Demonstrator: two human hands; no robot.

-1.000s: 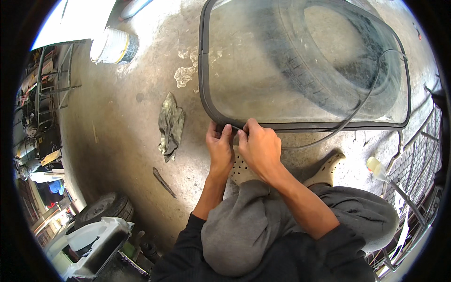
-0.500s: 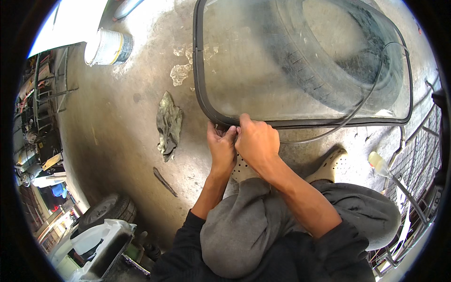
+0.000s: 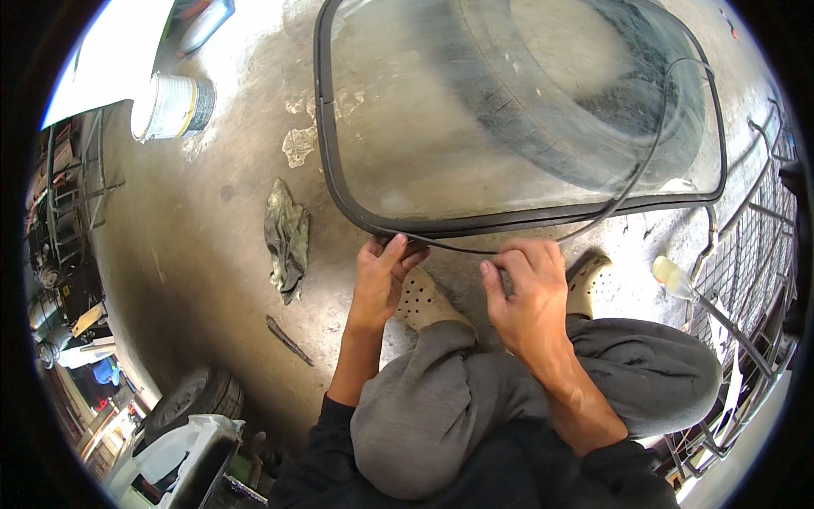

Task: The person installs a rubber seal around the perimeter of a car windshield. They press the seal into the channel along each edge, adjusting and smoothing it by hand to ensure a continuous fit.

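Observation:
A vehicle window glass [image 3: 407, 153] with a black rubber seal [image 3: 339, 182] around its edge lies over a tyre [image 3: 543, 127]. My left hand [image 3: 381, 276] pinches the seal at the near left corner, thumb on top and fingers underneath. A thin dark trim strip [image 3: 454, 248] runs from there to my right hand [image 3: 530, 293], whose curled fingers hold it just off the near edge. Past that hand the strip loops loosely up over the glass to its far right side.
A crumpled rag [image 3: 287, 237] and a dark stick-like piece [image 3: 289, 341] lie on the concrete floor at left. Beyond stands a white bucket [image 3: 174, 107]. At right are a bottle [image 3: 671, 277] and a wire-mesh frame [image 3: 746, 246]; a wheel [image 3: 191, 403] is at lower left.
My right hand has moved right, away from my left hand, drawing a length of strip between them. My left hand stays at the corner. The whole view has shifted slightly.

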